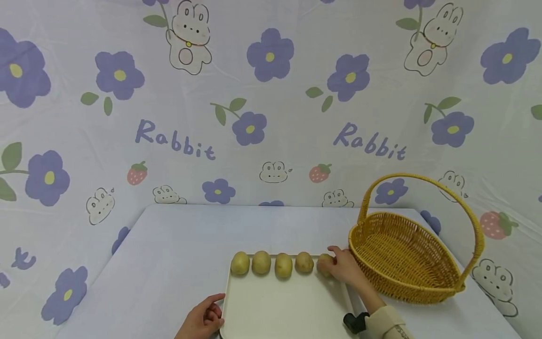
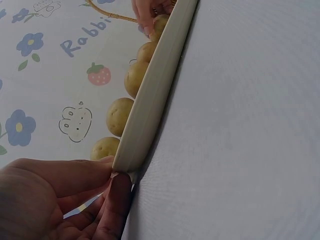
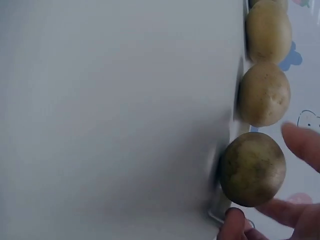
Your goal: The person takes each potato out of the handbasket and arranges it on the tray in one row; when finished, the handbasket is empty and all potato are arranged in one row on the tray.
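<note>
A shallow off-white tray [image 1: 283, 310] lies on the table with several potatoes in a row along its far side. My left hand [image 1: 203, 316] is at the tray's left edge. In the left wrist view, the left thumb and a finger [image 2: 120, 200] pinch the rim at a corner. At the far right corner, my right hand [image 1: 348, 267] reaches over the last potato [image 1: 325, 265]. Seen from the right wrist, that potato [image 3: 253, 169] has one finger against its lower side, while another digit stands apart from it. The right fingers are spread loosely around it.
A yellow wicker basket [image 1: 406, 294] with a tall arched handle stands right of the tray, close to my right forearm. A white cloth [image 1: 169, 245] covers the table. Behind hangs a curtain [image 1: 296, 103] printed with flowers and rabbits.
</note>
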### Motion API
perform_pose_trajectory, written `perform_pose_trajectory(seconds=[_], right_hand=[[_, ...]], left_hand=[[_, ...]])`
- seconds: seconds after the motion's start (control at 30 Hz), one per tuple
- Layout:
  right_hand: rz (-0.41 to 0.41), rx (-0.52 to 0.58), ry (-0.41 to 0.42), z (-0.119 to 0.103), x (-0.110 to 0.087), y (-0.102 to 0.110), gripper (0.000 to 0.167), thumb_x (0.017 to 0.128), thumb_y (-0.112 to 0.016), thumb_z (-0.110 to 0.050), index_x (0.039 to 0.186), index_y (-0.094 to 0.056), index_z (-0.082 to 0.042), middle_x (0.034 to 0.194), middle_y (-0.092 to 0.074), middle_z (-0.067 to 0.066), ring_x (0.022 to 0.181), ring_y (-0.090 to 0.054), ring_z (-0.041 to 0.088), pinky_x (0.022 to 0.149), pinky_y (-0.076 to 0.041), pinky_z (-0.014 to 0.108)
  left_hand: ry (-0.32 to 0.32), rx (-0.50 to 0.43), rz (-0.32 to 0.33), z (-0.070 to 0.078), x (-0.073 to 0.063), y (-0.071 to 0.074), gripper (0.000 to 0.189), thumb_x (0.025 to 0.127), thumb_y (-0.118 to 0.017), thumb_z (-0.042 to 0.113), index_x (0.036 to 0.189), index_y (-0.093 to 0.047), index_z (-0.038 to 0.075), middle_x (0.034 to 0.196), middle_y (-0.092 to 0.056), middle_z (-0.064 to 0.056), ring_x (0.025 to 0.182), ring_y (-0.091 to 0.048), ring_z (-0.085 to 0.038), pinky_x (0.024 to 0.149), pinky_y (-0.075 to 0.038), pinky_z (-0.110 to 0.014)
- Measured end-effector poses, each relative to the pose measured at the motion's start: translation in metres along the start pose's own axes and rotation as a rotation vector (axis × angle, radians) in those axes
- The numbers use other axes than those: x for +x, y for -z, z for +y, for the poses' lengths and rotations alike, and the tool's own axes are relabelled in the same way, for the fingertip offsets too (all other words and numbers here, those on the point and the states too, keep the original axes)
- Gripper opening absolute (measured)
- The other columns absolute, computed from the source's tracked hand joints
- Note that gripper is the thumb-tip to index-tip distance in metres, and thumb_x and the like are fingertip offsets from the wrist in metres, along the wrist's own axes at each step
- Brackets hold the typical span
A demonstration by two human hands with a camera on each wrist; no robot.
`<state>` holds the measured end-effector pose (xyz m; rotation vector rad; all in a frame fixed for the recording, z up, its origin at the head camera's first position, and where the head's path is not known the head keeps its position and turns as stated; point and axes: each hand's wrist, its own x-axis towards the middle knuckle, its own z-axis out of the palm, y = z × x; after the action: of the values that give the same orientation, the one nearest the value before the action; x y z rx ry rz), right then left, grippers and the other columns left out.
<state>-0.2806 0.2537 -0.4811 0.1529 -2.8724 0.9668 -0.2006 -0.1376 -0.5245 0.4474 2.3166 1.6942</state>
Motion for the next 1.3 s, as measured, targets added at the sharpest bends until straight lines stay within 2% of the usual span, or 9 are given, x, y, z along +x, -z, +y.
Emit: perform_pose_trajectory(seconds=[0.1,0.2,0.47,0.7,0.9,1.07,1.3], right_hand=[[-0.042,-0.001,0.014,-0.002,-0.001,0.002,0.059,0.077,-0.074,-0.025,0.123,-0.054,0.005,0.087,-0.056,0.010,0.083,-0.047,0.022,0.070,-0.041,0.036],[-0.056,-0.002,0.033,-0.004,-0.001,0.004,0.055,0.076,-0.075,-0.022,0.120,-0.057,0.003,0.087,-0.056,0.009,0.082,-0.045,0.021,0.069,-0.039,0.035],[-0.051,-0.009,0.027,-0.005,-0.001,0.004,0.055,0.078,-0.074,-0.021,0.121,-0.054,0.006,0.088,-0.055,0.011,0.080,-0.045,0.020,0.069,-0.040,0.035],[-0.053,-0.027,0.025,-0.005,-0.003,0.007,0.060,0.079,-0.074,-0.024,0.125,-0.051,0.007,0.091,-0.054,0.013,0.084,-0.047,0.022,0.071,-0.041,0.037],[-0.029,-0.005,0.060,-0.009,-0.007,0.015,0.057,0.078,-0.074,-0.018,0.124,-0.050,0.007,0.097,-0.054,0.020,0.086,-0.052,0.027,0.071,-0.045,0.041],[-0.005,0.114,0.133,-0.013,-0.012,0.024,0.049,0.080,-0.072,-0.010,0.122,-0.052,0.006,0.097,-0.054,0.021,0.082,-0.056,0.025,0.067,-0.047,0.033],[-0.050,0.412,0.186,-0.014,-0.025,0.035,0.044,0.084,-0.069,-0.013,0.125,-0.053,-0.007,0.105,-0.055,0.019,0.092,-0.056,0.026,0.075,-0.049,0.026]], left_hand=[[0.009,0.003,0.008,0.000,0.000,0.000,0.055,0.084,-0.063,0.002,0.132,-0.039,-0.014,0.086,-0.052,-0.005,0.069,-0.050,-0.005,0.059,-0.044,-0.018],[0.016,0.010,0.017,0.000,0.000,0.001,0.055,0.084,-0.063,0.001,0.132,-0.040,-0.013,0.086,-0.052,-0.006,0.069,-0.049,-0.005,0.059,-0.044,-0.018],[0.038,0.009,0.029,-0.003,0.001,0.001,0.055,0.084,-0.063,0.000,0.131,-0.040,-0.013,0.087,-0.052,-0.006,0.069,-0.049,-0.006,0.059,-0.043,-0.017],[0.034,0.013,0.027,0.000,0.000,0.000,0.055,0.083,-0.063,0.000,0.131,-0.041,-0.012,0.086,-0.052,-0.005,0.069,-0.049,-0.006,0.059,-0.043,-0.018],[0.037,0.012,0.028,0.001,0.001,-0.001,0.055,0.082,-0.063,0.001,0.131,-0.041,-0.011,0.086,-0.052,-0.004,0.069,-0.049,-0.006,0.059,-0.043,-0.017],[0.022,0.013,0.023,0.002,0.002,-0.001,0.055,0.083,-0.063,0.001,0.131,-0.041,-0.012,0.086,-0.052,-0.005,0.068,-0.048,-0.006,0.059,-0.043,-0.018],[0.000,0.084,0.026,0.006,0.003,0.001,0.053,0.083,-0.065,0.004,0.130,-0.044,-0.010,0.084,-0.052,-0.004,0.067,-0.047,-0.004,0.060,-0.043,-0.019]])
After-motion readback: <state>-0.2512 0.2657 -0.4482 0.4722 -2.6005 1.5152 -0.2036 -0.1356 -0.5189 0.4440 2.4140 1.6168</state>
